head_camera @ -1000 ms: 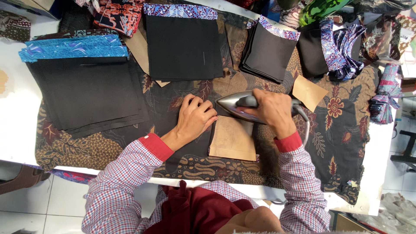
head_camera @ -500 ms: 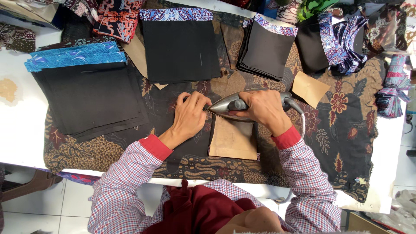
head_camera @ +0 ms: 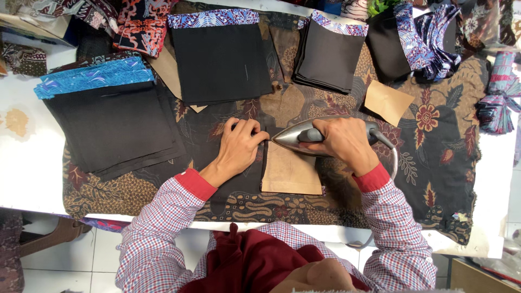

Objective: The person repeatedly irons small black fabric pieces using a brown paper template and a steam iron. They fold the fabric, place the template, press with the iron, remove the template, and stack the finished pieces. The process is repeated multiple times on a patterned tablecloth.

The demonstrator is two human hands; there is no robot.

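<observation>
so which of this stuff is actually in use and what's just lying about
In use: iron gripped by right hand; black fabric piece pressed flat by left hand; brown paper template.

Lying about: black fabric stacks; small brown paper piece; patterned fabric scraps.

A single head-worn camera looks almost straight down from above the person's chest onto the counter [head_camera: 21, 179], close enough that both forearms fill the lower frame and the counter's far edge meets the top.

My right hand [head_camera: 339, 142] grips the glossy, smooth silver metal iron [head_camera: 296, 137]; my left hand [head_camera: 239, 146] presses matt black cloth [head_camera: 239, 173] beside the matt brown paper template [head_camera: 290, 173].
</observation>
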